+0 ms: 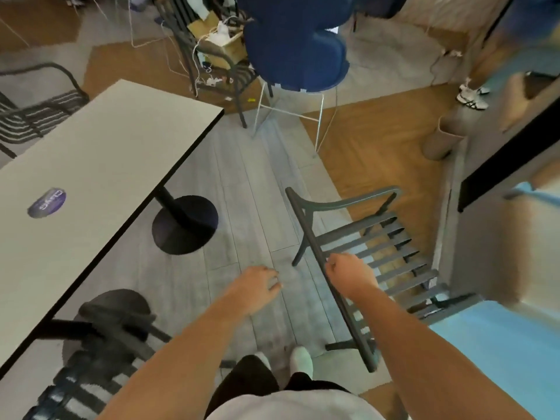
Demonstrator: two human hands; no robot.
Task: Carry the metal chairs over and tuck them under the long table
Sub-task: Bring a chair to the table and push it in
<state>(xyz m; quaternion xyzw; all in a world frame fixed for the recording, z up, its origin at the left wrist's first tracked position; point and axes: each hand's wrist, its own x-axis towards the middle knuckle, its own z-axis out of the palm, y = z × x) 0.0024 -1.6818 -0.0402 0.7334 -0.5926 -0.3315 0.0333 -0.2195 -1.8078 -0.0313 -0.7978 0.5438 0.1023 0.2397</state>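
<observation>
We see a dark grey slatted metal chair (372, 247) and a pale grey long table (100, 165) edged in black. Near the table's left edge sits a purple sticker (47, 203); the stool (295, 53) is navy blue.

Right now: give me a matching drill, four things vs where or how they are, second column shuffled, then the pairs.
Things:
1. right hand
2. left hand
3. blue chair
4. round sticker

Places or states:
A. on the long table
B. gripping the top rail of the metal chair
C. open over the floor, holding nothing
D. beyond the table's far end

Pairs: 1-B, 2-C, 3-D, 4-A
</observation>
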